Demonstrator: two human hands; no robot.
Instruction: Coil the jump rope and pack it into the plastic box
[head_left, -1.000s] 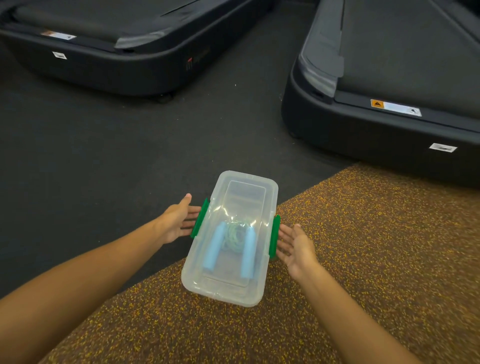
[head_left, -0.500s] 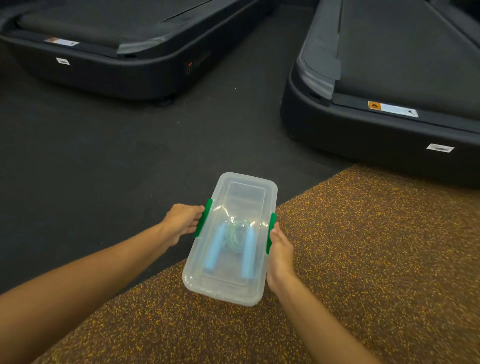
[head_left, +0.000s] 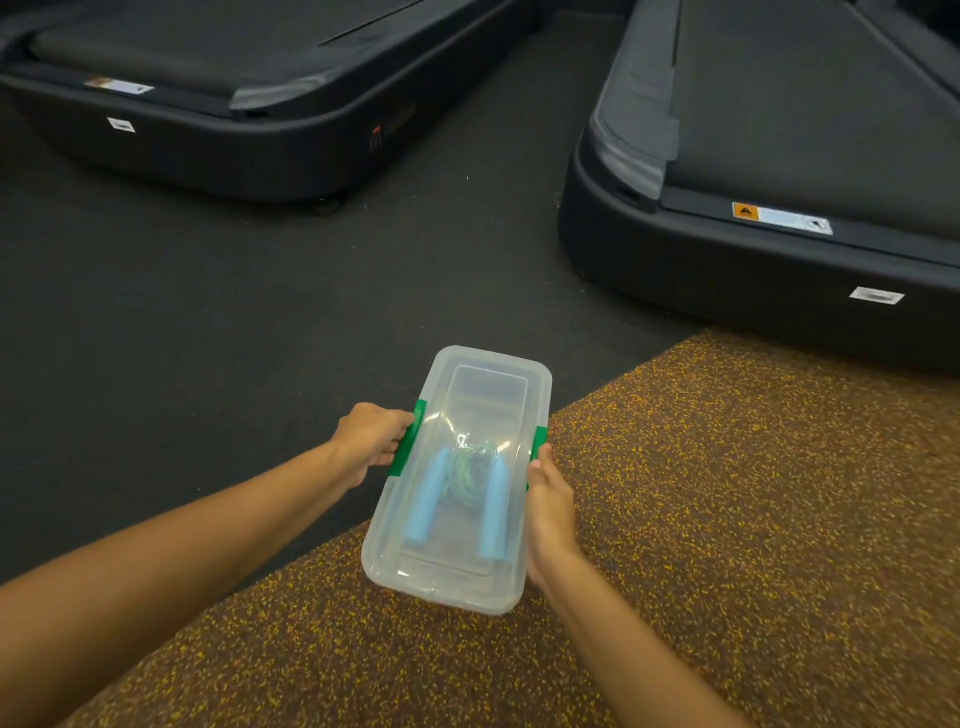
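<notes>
- While the jump rope lies coiled between its blue handles inside the lidded plastic box, the box straddles the speckled mat and dark floor.
- Left hand fingers curl onto the left green latch.
- Right hand fingers press the right green latch.

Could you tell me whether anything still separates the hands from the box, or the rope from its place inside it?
Nothing visible does. The left hand and right hand are already on the green latches of the box, and the rope lies coiled inside under the lid.
</notes>
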